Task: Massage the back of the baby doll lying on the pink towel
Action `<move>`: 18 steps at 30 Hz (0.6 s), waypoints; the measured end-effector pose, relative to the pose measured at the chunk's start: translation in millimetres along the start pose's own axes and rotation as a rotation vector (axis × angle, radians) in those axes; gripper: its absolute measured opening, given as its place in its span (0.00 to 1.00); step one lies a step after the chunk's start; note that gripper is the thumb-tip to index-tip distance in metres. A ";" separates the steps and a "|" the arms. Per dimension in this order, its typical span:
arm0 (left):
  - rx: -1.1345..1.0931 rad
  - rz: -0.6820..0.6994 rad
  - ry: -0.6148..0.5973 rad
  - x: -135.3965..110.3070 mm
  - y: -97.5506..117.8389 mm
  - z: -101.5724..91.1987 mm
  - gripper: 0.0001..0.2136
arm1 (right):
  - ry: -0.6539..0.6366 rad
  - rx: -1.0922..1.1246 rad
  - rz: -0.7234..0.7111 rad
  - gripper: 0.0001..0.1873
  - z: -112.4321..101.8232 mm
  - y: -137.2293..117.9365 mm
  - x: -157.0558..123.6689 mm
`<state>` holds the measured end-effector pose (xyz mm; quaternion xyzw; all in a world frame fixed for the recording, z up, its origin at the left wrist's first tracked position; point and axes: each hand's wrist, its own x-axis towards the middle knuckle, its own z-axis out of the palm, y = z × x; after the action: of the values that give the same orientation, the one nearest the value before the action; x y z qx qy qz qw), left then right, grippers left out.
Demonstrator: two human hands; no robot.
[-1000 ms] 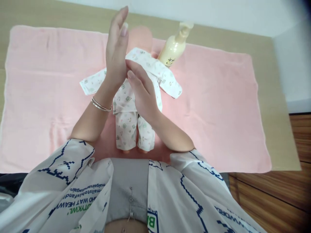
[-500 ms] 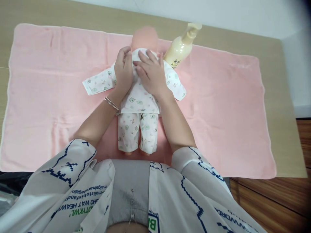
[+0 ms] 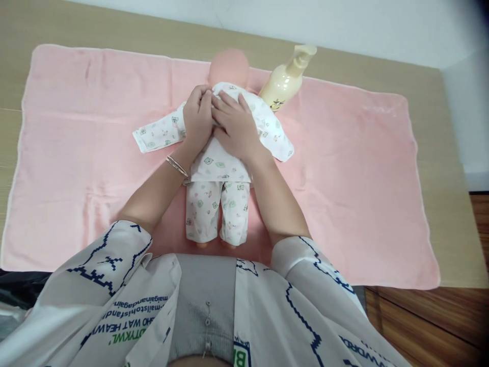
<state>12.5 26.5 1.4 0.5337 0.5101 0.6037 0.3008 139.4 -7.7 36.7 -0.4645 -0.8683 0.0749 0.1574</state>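
Note:
A baby doll [image 3: 217, 199] in white printed pyjamas lies on its back on a pink towel [image 3: 344, 168], its bare head [image 3: 228, 66] pointing away from me. My left hand [image 3: 197, 121] rests on the doll's chest with its fingers curled into the shirt fabric near the collar. Beside it, touching, my right hand [image 3: 235, 126] also presses on the chest, its fingers bent and gripping the shirt. A thin bracelet [image 3: 177, 165] circles my left wrist.
A cream pump bottle [image 3: 286, 79] lies tilted on the towel just right of the doll's head. The towel covers a wooden tabletop [image 3: 443, 153] against a white wall. The table's right edge drops to a darker wooden floor [image 3: 431, 326].
A second ago both hands were raised, palms rubbing together above the doll. They came down onto its chest, and the fingers have now curled into the shirt near the collar.

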 end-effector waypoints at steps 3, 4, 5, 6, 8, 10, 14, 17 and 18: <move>0.068 0.030 -0.014 1.7 -2.6 0.6 0.08 | 0.086 0.055 0.149 0.23 2.2 17.8 2.8; 0.092 0.032 -0.016 2.5 -3.6 0.8 0.08 | 0.114 0.051 0.223 0.25 3.8 16.7 1.7; 0.111 0.029 -0.018 3.1 -4.3 1.1 0.08 | 0.134 0.033 0.296 0.27 5.3 11.5 -0.2; 0.128 0.021 -0.018 3.6 -4.3 1.3 0.07 | 0.140 0.008 0.354 0.29 6.6 3.2 -2.8; 0.160 -0.006 -0.039 3.1 -1.8 1.8 0.05 | 0.114 -0.050 0.397 0.31 8.4 -17.0 -8.1; 0.187 -0.026 -0.077 -0.1 4.3 2.8 0.05 | 0.061 -0.057 0.326 0.31 8.5 -30.2 -10.6; 0.307 0.038 -0.144 -12.8 17.8 6.0 0.09 | 0.069 -0.016 0.266 0.27 6.1 -12.9 -4.8; 0.416 0.062 -0.145 -20.6 16.5 7.8 0.13 | 0.174 0.030 0.306 0.26 5.6 10.7 -1.2; 0.420 0.065 -0.134 -21.8 13.4 7.8 0.15 | 0.210 0.024 0.328 0.26 5.9 14.1 -1.6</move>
<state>27.8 5.0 5.9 0.6398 0.5861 0.4567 0.1966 149.3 -1.1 27.0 -0.6031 -0.7587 0.0610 0.2385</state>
